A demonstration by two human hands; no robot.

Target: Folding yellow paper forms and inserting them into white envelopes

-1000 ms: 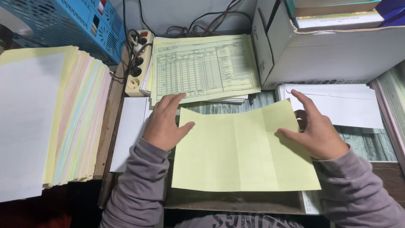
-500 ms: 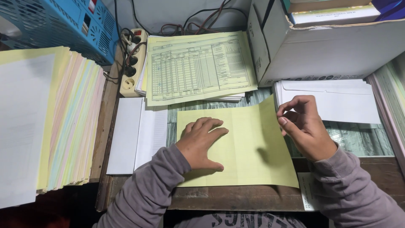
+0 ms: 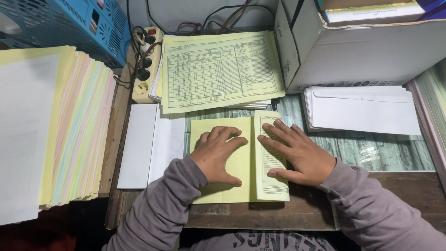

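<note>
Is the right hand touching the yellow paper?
Touching. The head view shows the right hand lying flat on the folded-over flap of the yellow paper, fingers spread across it with no gap, while the left hand presses the other part.

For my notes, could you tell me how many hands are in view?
2: the left hand flat on the folded yellow sheet, the right hand pressing its folded-over flap.

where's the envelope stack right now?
In the head view, the white envelope stack lies at right on the desk, just below the cardboard box and up-right of the right hand.
</note>
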